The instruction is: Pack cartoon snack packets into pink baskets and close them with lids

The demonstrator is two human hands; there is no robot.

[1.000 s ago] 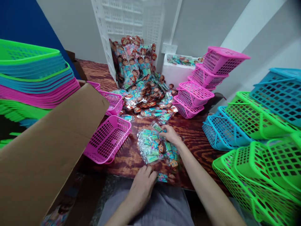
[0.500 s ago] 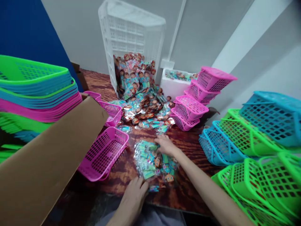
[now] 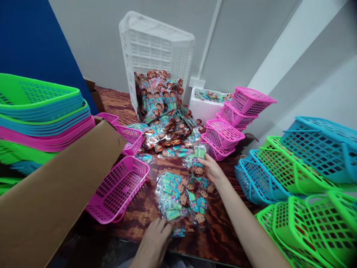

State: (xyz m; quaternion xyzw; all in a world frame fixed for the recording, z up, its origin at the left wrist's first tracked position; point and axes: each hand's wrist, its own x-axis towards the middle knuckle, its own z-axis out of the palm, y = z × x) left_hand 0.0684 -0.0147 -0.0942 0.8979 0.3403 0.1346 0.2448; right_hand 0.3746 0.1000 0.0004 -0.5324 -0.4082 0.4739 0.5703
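Note:
A small pile of clear-wrapped toy packets (image 3: 181, 195) with cartoon heads lies on the wooden table (image 3: 220, 234) before me. My left hand (image 3: 154, 242) rests at the pile's near edge, fingers curled onto a packet. My right hand (image 3: 212, 167) is at the pile's far right side, closed on a green-topped packet (image 3: 199, 152) lifted slightly above the others. An empty pink basket (image 3: 118, 188) sits tilted just left of the pile.
A big heap of packets (image 3: 167, 130) spills from a tipped white crate (image 3: 156, 56). Stacked pink baskets (image 3: 237, 119) and a white foam box (image 3: 205, 104) stand behind; blue and green baskets (image 3: 301, 167) crowd the right. A cardboard flap (image 3: 55, 190) and stacked trays (image 3: 41, 111) fill the left.
My right hand moved from on top of the small pile to its far right and lifted a packet. The left hand stayed at the near edge. The camera tilted upward.

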